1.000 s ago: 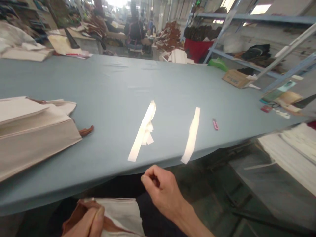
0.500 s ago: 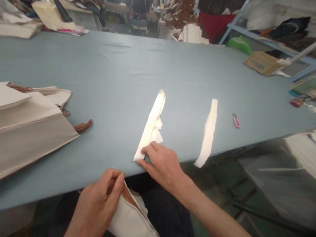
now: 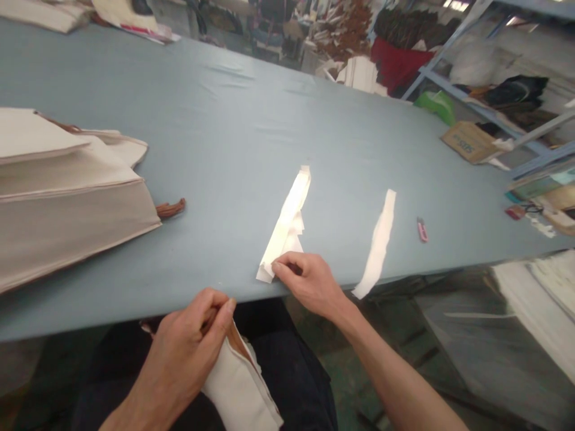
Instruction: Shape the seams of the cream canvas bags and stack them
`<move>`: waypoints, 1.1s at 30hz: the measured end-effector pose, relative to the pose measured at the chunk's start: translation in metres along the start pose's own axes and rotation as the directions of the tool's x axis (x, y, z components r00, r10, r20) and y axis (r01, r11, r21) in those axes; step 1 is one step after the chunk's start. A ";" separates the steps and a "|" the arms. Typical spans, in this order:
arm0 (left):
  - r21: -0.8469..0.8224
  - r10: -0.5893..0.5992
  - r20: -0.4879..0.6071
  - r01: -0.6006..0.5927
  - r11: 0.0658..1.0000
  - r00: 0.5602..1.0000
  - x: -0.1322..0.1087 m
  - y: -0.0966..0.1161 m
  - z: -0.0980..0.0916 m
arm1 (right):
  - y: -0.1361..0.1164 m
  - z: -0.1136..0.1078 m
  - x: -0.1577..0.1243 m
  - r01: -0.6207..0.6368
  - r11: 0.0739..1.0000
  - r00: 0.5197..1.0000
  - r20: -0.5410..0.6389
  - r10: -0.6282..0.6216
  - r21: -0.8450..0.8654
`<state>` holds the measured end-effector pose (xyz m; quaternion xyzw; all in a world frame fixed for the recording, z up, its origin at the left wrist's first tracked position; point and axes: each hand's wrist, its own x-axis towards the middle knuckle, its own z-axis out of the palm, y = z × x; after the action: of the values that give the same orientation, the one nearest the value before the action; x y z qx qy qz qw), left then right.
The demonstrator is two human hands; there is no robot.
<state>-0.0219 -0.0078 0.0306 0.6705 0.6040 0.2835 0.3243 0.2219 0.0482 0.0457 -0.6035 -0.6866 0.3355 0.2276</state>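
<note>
My left hand [image 3: 186, 341] pinches the upper edge of a cream fabric piece [image 3: 240, 383] with a brown inner side, which hangs over my lap below the table edge. My right hand [image 3: 312, 281] is closed in a pinch at the near end of a pile of white strips [image 3: 285, 221] on the table. A small flap of the top strip is lifted at its fingertips. To the right of that hand, a single white strip [image 3: 378, 245] lies with its near end over the table edge.
Pink thread snips [image 3: 421, 230] lie on the blue-grey table [image 3: 215, 149] at the right. Folded cream bags [image 3: 76, 221] with a brown strap [image 3: 171, 208] cover the left side. A cardboard box [image 3: 469, 142] stands at the far right by a shelf.
My right hand has closed on the end of the top white strip and lifted a flap of it. My left hand keeps its hold on the cream fabric. The camera view has shifted and tilted.
</note>
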 end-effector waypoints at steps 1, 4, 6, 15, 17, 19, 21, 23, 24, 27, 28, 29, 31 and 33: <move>-0.001 0.003 -0.017 -0.003 1.000 1.000 -0.001 0.002 0.000 | 0.000 -0.001 0.002 -0.017 1.000 1.000 0.009 0.017 0.014; 0.031 0.049 -0.007 -0.049 0.998 0.999 0.003 0.011 0.001 | 0.001 -0.002 0.008 -0.055 0.997 0.998 0.030 0.053 0.059; 0.099 0.101 0.049 -0.106 0.989 0.994 0.010 0.020 0.003 | 0.002 -0.003 0.009 -0.068 0.993 0.997 0.041 0.065 0.095; 0.574 0.006 0.356 -0.224 0.788 0.934 0.057 0.058 0.020 | 0.000 -0.021 0.015 -0.045 0.973 0.998 -0.024 0.052 0.228; 0.585 -0.002 0.374 -0.234 0.776 0.927 0.061 0.060 0.020 | 0.002 -0.034 0.022 -0.038 0.972 0.996 -0.065 0.055 0.230; 0.592 -0.011 0.395 -0.246 0.767 0.918 0.063 0.058 0.021 | 0.003 -0.049 0.034 -0.032 0.973 0.994 -0.095 0.055 0.228; 0.602 -0.029 0.415 -0.251 0.758 0.909 0.063 0.056 0.021 | 0.002 -0.063 0.050 -0.019 0.974 0.990 -0.134 0.051 0.225; 0.619 -0.070 0.445 -0.251 0.744 0.893 0.064 0.054 0.021 | 0.001 -0.076 0.070 -0.004 0.974 0.983 -0.179 0.045 0.226; 0.627 -0.095 0.460 -0.248 0.738 0.883 0.064 0.054 0.021 | 0.000 -0.082 0.082 0.001 0.973 0.979 -0.197 0.046 0.230; 0.631 -0.159 0.503 -0.236 0.739 0.850 0.068 0.057 0.019 | 0.001 -0.097 0.121 -0.007 0.964 0.973 -0.222 0.068 0.265; 0.629 -0.170 0.513 -0.234 0.742 0.841 0.070 0.058 0.019 | 0.003 -0.101 0.135 -0.013 0.959 0.971 -0.226 0.080 0.283; 0.627 -0.178 0.523 -0.235 0.743 0.834 0.072 0.059 0.019 | 0.006 -0.105 0.148 -0.019 0.953 0.969 -0.230 0.092 0.301; 0.612 -0.169 0.542 -0.249 0.750 0.823 0.074 0.056 0.021 | 0.011 -0.110 0.173 -0.026 0.943 0.964 -0.240 0.111 0.332; 0.573 -0.117 0.545 -0.267 0.774 0.830 0.074 0.047 0.024 | 0.017 -0.114 0.194 -0.029 0.937 0.962 -0.244 0.121 0.348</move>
<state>0.0335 0.0608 0.0511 0.8163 0.5146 -0.1268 0.2297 0.2824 0.2608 0.0916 -0.6198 -0.5583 0.3751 0.4042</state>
